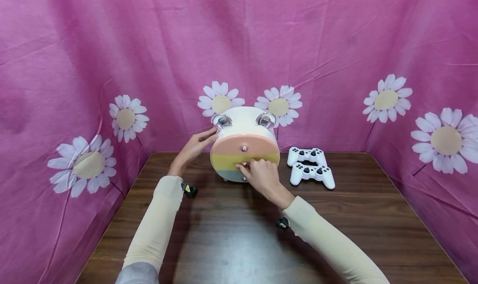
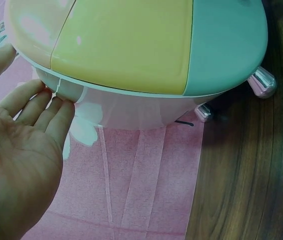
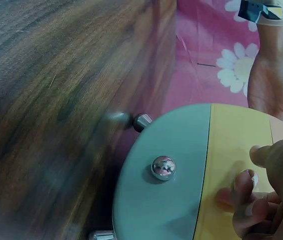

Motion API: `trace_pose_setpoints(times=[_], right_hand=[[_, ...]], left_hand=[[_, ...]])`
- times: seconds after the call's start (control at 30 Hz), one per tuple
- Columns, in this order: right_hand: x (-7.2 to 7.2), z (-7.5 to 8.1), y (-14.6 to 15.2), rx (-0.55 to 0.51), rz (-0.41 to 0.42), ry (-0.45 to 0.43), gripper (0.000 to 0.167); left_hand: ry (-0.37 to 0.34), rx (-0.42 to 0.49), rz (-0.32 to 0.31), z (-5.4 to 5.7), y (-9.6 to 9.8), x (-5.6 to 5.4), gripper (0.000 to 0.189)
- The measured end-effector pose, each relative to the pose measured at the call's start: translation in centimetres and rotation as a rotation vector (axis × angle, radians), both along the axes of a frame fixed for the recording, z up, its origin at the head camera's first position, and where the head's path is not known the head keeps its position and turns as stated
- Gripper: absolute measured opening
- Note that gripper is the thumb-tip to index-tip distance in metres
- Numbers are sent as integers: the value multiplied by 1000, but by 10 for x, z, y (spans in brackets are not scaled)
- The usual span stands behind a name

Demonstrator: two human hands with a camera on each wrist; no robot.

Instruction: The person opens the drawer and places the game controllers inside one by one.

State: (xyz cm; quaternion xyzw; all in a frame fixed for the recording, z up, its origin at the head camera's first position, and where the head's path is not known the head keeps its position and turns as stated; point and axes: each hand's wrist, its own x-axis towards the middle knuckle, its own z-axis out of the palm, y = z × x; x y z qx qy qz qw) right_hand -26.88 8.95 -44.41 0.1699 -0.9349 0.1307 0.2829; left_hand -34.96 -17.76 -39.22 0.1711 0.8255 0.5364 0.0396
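A small rounded storage box (image 1: 244, 120) with a white body stands on the table, its oval front split into pink, yellow and green drawers. Each drawer has a round chrome knob; the green drawer's knob (image 3: 163, 168) shows plainly. My right hand (image 1: 263, 178) is at the yellow drawer (image 2: 126, 42), thumb and fingers pinching its knob (image 3: 254, 177), which they mostly cover. With fingers extended, my left hand (image 2: 26, 145) touches the white side of the box near the top, below one of its two chrome rings (image 1: 222, 121).
Two white game controllers (image 1: 313, 174) lie one in front of the other, right of the box. Short chrome feet (image 2: 263, 82) hold the box off the brown wooden table (image 1: 231, 242). A pink curtain (image 1: 179, 68) with white daisies encloses the back and sides.
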Motion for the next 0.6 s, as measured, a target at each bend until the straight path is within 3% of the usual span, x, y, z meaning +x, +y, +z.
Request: trace_pose_setpoints(times=[0.33,0.6], right_hand=[[-5,0,-10,-21,-66,-6,61],[-7,-1,-13,-17,-62,14,57]], left_hand=[[-33,24,-10,1,0,1,63],[-18,14,-13,0,-1,1,64]])
